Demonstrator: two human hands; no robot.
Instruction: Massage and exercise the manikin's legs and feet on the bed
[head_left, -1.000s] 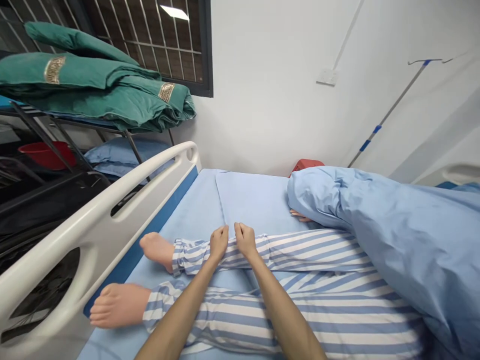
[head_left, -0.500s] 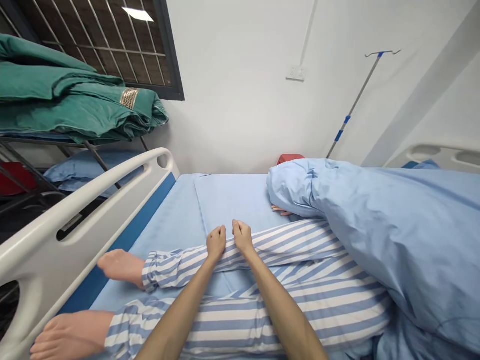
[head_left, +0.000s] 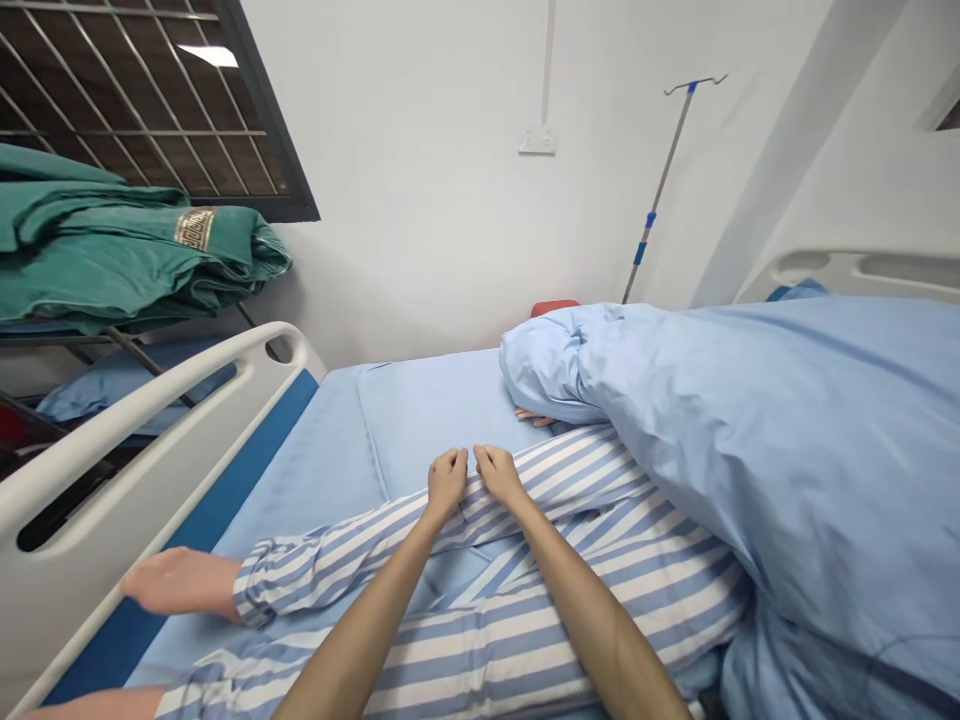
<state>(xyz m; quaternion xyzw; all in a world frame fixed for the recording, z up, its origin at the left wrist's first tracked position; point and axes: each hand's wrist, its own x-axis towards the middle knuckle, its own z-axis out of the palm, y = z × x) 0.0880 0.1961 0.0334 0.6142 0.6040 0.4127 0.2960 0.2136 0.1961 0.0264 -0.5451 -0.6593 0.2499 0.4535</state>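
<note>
**L hand:** L hand shut in a loose fist, clamped on fabric of the striped pyjama trouser leg.

**R hand:** R hand same, clamped on same trouser leg, just beside L hand; small gap btwn them, not touching.

**Trouser leg:** blue/white stripes, on the upper of 2 legs of a patient mannequin, lying on its side across the bed, fabric bunched up under my fists.

**Feet:** bare mannequin foot out of the cuff, near the side rail; 2nd foot low at edge of view, partly cut off.

**Top half:** under a blue duvet, rumpled; mannequin hand pokes out from under it onto the sheet.

**Bed:** light blue sheet, white side rail w/ blue strip on my L, white bed end far R.

**Wall side:** IV pole w/ blue clips, wall socket, red item behind duvet.

**Far L:** green folded drapes on metal rack, blue pillow below, barred window above.
</note>
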